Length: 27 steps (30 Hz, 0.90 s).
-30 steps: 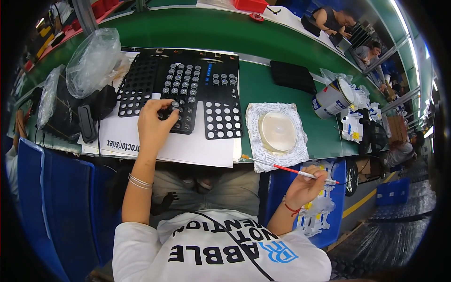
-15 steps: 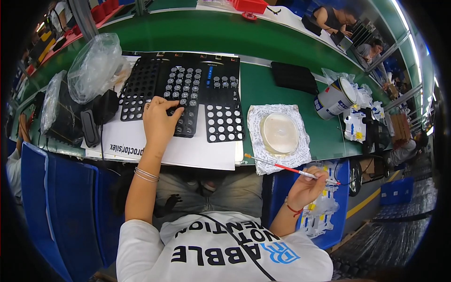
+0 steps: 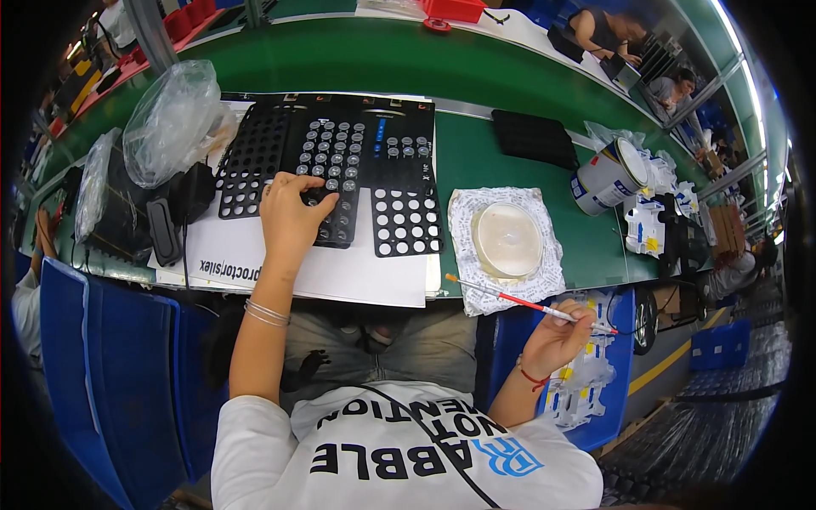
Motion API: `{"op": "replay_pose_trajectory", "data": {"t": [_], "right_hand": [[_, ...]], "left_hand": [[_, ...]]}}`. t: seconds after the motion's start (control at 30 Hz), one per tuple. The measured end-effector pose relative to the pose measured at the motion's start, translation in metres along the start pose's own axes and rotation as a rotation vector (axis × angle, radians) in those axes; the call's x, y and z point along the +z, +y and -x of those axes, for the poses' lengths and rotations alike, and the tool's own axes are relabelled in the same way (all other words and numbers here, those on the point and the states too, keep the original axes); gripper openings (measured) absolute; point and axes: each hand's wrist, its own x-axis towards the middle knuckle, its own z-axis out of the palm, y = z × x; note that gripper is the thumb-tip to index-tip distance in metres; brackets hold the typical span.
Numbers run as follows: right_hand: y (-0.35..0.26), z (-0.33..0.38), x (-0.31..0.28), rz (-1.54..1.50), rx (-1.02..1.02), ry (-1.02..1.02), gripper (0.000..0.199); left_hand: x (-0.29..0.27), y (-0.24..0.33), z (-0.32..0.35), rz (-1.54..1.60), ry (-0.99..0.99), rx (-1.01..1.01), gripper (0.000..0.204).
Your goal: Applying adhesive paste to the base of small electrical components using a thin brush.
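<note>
My left hand (image 3: 291,214) is over a black tray (image 3: 343,242) filled with rows of small round, clear-and-silver parts (image 3: 336,147). Its thumb and forefinger curve into a pinch at one of the lower rows; whatever lies between the fingertips is too small to make out. A slim paintbrush (image 3: 520,301) with a red-and-white handle rests in my closed right hand (image 3: 557,337), beyond the table's front edge. The brush's orange tip points left, just in front of a round, pale dish (image 3: 507,240) on a printed paper sheet (image 3: 551,272).
Perforated black trays (image 3: 406,223) flank the filled one, over white paper (image 3: 374,280). Clear plastic bags (image 3: 174,119) and a black device (image 3: 163,229) lie left. A tilted metal can (image 3: 605,178) and white plastic parts (image 3: 643,225) stand right. Blue bins (image 3: 110,365) adjoin the table.
My left thumb has shifted slightly right and up along the tray. My right hand and the brush have barely moved.
</note>
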Motion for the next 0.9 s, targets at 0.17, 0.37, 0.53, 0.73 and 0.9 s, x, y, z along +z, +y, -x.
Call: {"op": "replay_pose_trajectory", "data": {"t": [0.17,0.37,0.53,0.73,0.9], "right_hand": [[0.0,-0.004,-0.004,-0.008,-0.013,0.016,0.022],[-0.002,-0.005,-0.006,-0.038,-0.027,0.063,0.022],[-0.007,-0.006,-0.01,0.069,-0.083,0.134,0.022],[-0.009,-0.01,-0.024,0.073,-0.117,0.136,0.022],[-0.007,-0.013,-0.028,0.139,-0.15,0.177,0.022]], "left_hand": [[-0.01,0.022,-0.01,-0.061,0.071,0.114,0.023],[0.03,0.061,-0.048,-0.182,-0.054,0.387,0.024],[0.069,0.066,-0.067,-0.527,-0.222,0.329,0.03],[0.08,0.062,-0.072,-0.494,-0.239,0.274,0.031],[0.063,0.071,-0.066,-0.335,-0.114,0.322,0.023]]}}
